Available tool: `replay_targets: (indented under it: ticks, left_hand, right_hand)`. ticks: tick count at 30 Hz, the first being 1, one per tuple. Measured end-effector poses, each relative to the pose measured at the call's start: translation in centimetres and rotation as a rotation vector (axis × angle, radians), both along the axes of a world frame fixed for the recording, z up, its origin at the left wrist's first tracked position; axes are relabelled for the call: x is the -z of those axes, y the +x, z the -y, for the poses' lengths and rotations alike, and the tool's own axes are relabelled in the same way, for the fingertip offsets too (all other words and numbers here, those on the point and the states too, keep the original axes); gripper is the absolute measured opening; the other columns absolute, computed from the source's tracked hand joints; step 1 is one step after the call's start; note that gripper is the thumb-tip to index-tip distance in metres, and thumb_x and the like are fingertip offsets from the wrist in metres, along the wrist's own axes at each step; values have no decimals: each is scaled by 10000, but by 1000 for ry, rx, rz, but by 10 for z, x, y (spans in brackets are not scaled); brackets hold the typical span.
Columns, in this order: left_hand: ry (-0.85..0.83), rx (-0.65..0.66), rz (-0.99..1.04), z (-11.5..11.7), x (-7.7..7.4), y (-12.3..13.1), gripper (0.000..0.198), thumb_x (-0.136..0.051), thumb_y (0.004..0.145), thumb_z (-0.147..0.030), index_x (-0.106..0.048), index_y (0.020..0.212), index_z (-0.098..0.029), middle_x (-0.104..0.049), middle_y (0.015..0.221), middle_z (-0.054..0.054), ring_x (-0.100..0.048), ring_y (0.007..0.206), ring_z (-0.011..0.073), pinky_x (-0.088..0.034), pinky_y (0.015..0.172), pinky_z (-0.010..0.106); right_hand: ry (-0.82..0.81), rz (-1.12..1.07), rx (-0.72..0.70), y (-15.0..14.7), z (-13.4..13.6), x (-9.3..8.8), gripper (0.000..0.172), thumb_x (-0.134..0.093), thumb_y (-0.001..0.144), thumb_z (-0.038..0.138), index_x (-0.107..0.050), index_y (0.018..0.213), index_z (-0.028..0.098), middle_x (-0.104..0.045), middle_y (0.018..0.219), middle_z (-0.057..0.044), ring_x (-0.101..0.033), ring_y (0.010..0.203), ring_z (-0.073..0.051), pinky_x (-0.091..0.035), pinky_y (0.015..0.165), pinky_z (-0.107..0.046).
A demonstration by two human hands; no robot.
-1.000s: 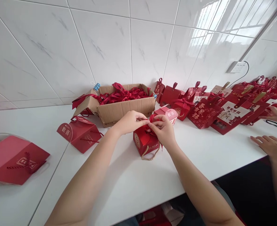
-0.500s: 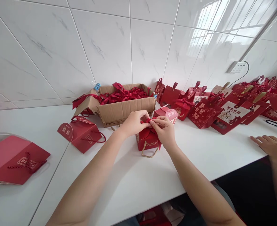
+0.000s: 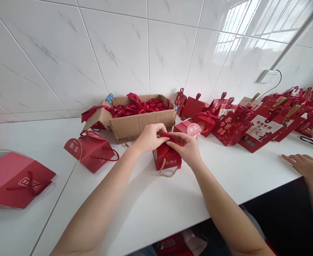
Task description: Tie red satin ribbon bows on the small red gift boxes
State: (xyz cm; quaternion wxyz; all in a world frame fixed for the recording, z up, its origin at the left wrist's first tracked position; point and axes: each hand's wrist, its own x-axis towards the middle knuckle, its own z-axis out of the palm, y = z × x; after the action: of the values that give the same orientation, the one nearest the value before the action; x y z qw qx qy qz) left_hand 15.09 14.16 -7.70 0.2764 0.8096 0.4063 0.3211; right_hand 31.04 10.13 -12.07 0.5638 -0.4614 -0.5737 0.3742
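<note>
A small red gift box (image 3: 167, 160) with gold lettering and a gold rope handle (image 3: 169, 174) stands on the white table in front of me. Over its top, my left hand (image 3: 154, 137) pinches a red ribbon (image 3: 168, 135). My right hand (image 3: 186, 147) closes on the same ribbon from the other side, fingertips almost meeting the left ones. The fingers cover much of the ribbon and the box's top. Just behind, an open cardboard box (image 3: 142, 124) is heaped with loose red ribbons (image 3: 142, 106).
Red gift boxes (image 3: 93, 151) and flat folded ones (image 3: 20, 181) lie at left. A pink-flapped box (image 3: 189, 128) sits behind my right hand. Several finished-looking red boxes (image 3: 232, 128) line the wall at right. Another person's hand (image 3: 305, 165) rests on the table edge, near a black loop (image 3: 307, 140).
My fingers have shifted slightly on the ribbon, and my right hand has moved a little lower and to the right. At far right, the other person's second hand shows more.
</note>
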Motion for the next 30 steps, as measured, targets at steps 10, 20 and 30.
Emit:
replay_targets:
  ticks: [10,20,30]
  left_hand:
    - [-29,27,10,0,-1,-1,107,-638,770,-253,-565,751,-177,-663,782,16,-606,736,156,-471,660,278]
    - [-85,116,126,-3,6,1,98,-608,792,-201,-541,862,-186,-660,893,36,-639,852,168,-506,788,314]
    - [-72,29,17,2,1,2,269,-559,832,-231,-474,1087,-234,-682,943,19,-590,756,153,-482,727,304]
  right_hand:
    - [171,261,213,-1,2,6,197,-632,807,234,-746,968,248,-756,992,-36,-685,953,-240,-541,878,-412]
    - [164,256,169,1,-3,8,172,-596,819,261,-718,933,218,-747,964,-52,-681,918,-228,-537,839,-384]
    - [174,311,152,1,-5,8,161,-613,797,304,-681,905,206,-743,932,-57,-678,885,-233,-522,844,-396]
